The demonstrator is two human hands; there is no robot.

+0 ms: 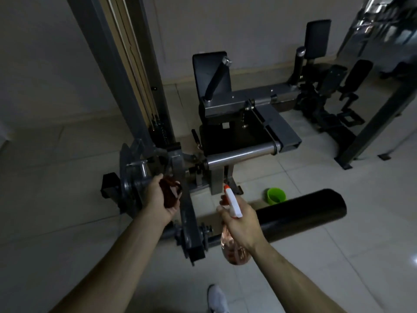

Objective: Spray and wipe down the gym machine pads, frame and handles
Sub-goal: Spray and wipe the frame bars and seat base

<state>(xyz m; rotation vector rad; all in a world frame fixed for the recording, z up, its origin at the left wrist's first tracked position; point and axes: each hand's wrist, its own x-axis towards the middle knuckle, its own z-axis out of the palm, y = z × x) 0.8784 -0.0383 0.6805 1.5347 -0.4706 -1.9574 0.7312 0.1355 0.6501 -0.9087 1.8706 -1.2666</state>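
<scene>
Standing over the gym machine, set low on the pale tiled floor near the wall, and facing its black back pad, angled handle and bare steel bar.

Gripping the spray bottle by the neck in the right hand, wrapping the fingers tight round it and reaching one toward the trigger. Holding it upright in front of the black roller pad and pointing the orange-tipped nozzle at the grey post under the steel bar.

Clutching a bunched dark red cloth in the left hand, curling the fingers round it, just beside the pivot hub and close against the slanted frame arm. Not managing to tell, in this dim light, whether touching the metal or only near it.

Seemingly working on the lower frame, with spraying in hand and wiping waiting. Probably needing a squeeze of the trigger next, aiming at metal and not floor, then bringing the cloth across from the hub onto the wetted patch. Not seeing any wet sheen anywhere, so not judging how much is already done.

Looking outward:
- Noting a green cup on the floor just beyond the roller pad.
- Noting a grey upright column rising at the left.
- Noting a second machine with black pads well apart at the right.
- Noting a pale shoe at the bottom edge.
</scene>
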